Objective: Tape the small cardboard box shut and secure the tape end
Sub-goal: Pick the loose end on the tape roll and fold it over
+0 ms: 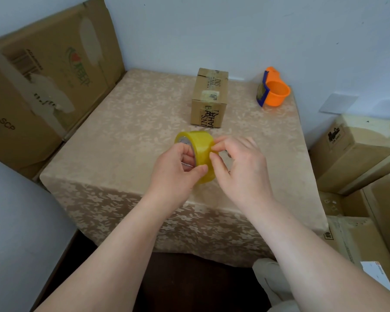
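Note:
A yellow tape roll (198, 147) is held above the table near its front middle. My left hand (176, 174) grips it, fingers through the core and thumb on the outer face. My right hand (241, 170) pinches at the roll's right edge with thumb and forefinger. The small cardboard box (209, 97) stands further back on the table, its flaps down, with old tape strips and black print on top. Neither hand touches the box.
An orange tape dispenser (274, 90) lies at the table's back right. The table (122, 136) has a beige flowered cloth. A large flattened carton (45, 82) leans at the left. Stacked cartons (358, 154) stand to the right.

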The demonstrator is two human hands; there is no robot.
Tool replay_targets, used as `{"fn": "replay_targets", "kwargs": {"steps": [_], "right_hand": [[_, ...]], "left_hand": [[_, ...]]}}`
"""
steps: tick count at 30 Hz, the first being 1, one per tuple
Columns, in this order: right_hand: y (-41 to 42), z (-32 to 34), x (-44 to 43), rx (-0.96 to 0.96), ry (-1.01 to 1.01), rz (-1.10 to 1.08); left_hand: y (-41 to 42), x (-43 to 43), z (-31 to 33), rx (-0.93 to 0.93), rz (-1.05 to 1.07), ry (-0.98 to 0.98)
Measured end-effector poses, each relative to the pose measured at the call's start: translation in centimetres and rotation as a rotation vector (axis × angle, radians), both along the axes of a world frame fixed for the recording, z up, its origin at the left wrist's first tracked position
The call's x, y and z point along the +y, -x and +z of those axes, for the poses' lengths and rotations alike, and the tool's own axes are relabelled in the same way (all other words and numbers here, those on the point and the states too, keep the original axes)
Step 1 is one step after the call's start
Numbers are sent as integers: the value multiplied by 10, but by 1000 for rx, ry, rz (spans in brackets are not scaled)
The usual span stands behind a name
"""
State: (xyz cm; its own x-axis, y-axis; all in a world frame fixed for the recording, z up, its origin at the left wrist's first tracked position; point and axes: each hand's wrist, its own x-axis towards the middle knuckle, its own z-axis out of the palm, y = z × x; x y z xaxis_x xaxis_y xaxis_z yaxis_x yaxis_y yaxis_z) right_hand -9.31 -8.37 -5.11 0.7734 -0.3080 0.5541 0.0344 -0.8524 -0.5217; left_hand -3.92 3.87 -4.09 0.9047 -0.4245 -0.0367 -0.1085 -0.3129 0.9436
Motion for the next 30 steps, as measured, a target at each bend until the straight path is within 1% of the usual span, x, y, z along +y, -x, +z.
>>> {"fn": "replay_targets", "kwargs": {"steps": [1, 2, 3, 5, 6, 7, 8, 9, 11, 16, 20, 25, 30], "right_hand": [[0, 0, 1, 2, -25, 7], [0, 0, 2, 9, -92, 0], [-1, 1, 3, 32, -212, -15], [-2, 5, 6, 120, -588, -23], [-3, 7, 8, 153, -796, 2], [-3, 7, 8, 178, -963, 27], [-3, 7, 8, 204, -1069, 53], [-3, 9, 7, 228, -1117, 77], [-1, 11, 8, 244, -1147, 109], [-1, 11, 7, 232, -1204, 103], [-1, 13, 5, 199, -1229, 174], [-1, 17, -3, 189, -1187, 292], [0, 18, -8, 205, -1147, 345]], "left_hand": [[0, 0, 0, 3, 1, 4], [0, 0, -1, 7, 1, 12], [0, 0, -1, 14, -1, 23], [0, -1, -2, 29, -18, 46], [1, -1, -2, 34, -35, 54], [1, -1, -2, 39, -54, 58], [2, -2, -2, 42, -73, 58], [3, -2, -1, 39, -90, 53], [4, -3, 1, 10, -114, 27], [4, -2, 2, -113, -127, -65], [3, 0, 2, -92, -80, -29], [2, 1, 4, -35, -31, 37], [3, 0, 7, -4, 5, 77]]}}
